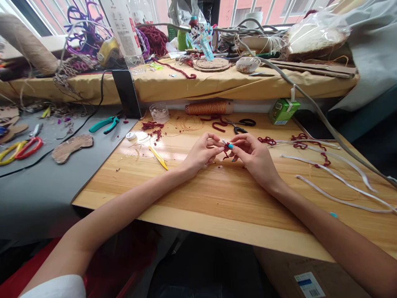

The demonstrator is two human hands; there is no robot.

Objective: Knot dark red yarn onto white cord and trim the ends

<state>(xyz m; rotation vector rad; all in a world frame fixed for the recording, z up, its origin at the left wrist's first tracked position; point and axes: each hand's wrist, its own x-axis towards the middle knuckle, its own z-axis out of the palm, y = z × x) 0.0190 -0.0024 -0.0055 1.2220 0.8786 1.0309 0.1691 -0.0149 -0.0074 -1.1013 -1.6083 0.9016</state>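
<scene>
Over the middle of the wooden table, my left hand (203,153) and my right hand (256,155) meet with fingers pinched together. Between their fingertips is a small piece of dark red yarn (227,146), with a bit of something white at its upper end. The fingers hide much of this piece, and a short red strand hangs below it. Black-handled scissors (240,125) lie just beyond my right hand. To the left of my left hand rests a slim yellow tool (158,158). Dark red yarn scraps (153,126) lie farther left.
An orange thread cone (209,108) lies at the back beside a clear round container (159,112). White cords (338,176) and curly red yarn (299,142) spread on the right, near a green drink carton (284,111). Teal pliers (105,124) lie left. A grey cable (310,103) crosses the right side.
</scene>
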